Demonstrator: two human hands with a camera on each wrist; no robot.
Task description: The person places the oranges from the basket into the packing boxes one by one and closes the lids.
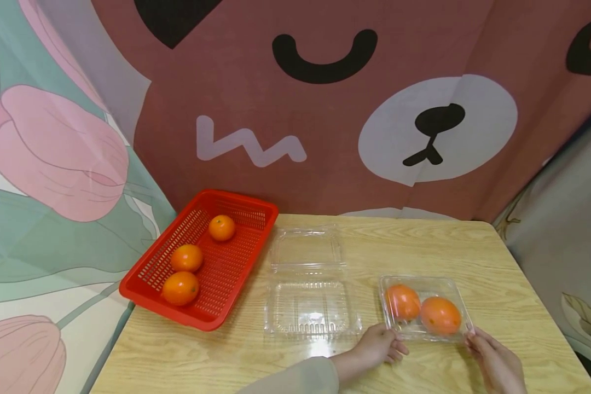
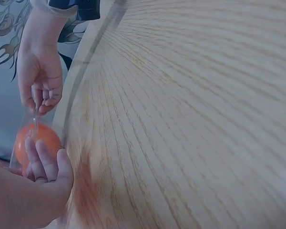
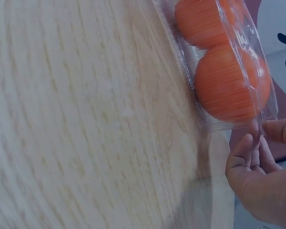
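Observation:
A clear plastic clamshell box (image 1: 443, 285) with its lid down holds two oranges (image 1: 440, 316) near the front right of the table. My left hand (image 1: 376, 347) pinches the box's near left corner; in the left wrist view its other fingers (image 2: 48, 164) curve beside an orange, and the thumb is hidden. At the near right corner, my right hand (image 1: 497, 358) grips the box's rim between thumb and fingertips. The right wrist view shows that pinch close up, with the right hand (image 3: 262, 174) at the end of the box.
A second clear clamshell box (image 1: 307, 309) lies unfolded left of the held one, with nothing in it. Farther left stands a red plastic basket (image 1: 246, 273) holding three oranges (image 1: 187, 258). A bear-print curtain (image 1: 256, 180) hangs along the table's back edge.

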